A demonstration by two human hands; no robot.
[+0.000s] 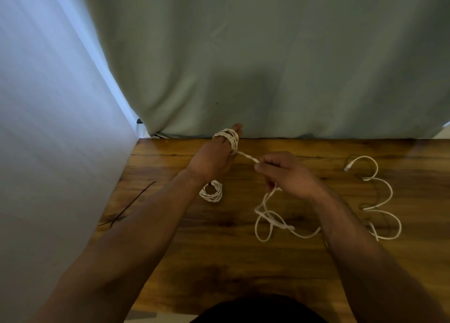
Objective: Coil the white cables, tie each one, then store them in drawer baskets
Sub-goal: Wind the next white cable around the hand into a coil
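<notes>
1. My left hand (209, 159) is raised over the far edge of the table (219, 261) with its fingers stretched out. The braided white cable (229, 137) is wound around them in several turns. I cannot tell whether the thumb pins the cable's end.
2. My right hand (287, 174) is curled and pinches the same cable just right of the left hand, slightly nearer me.
3. The relation that matters is the short taut run from the wraps down and right to the pinch. It lies crosswise to the left fingers, so I judge the next turn must carry the right hand around those fingers.
4. Below the right hand the slack drops to the table in loose, crossed loops that could snag as they feed.
5. 1 finished coil (211, 191) lies on the table beside my left wrist. I cannot see whether it is tied.
6. 1 smooth white cable (382, 196) lies uncoiled to the far right, nearer the right hand.
7. Black ties (131, 205) lie to the left, nearer the left arm.
8. No drawer baskets are in view.
</notes>
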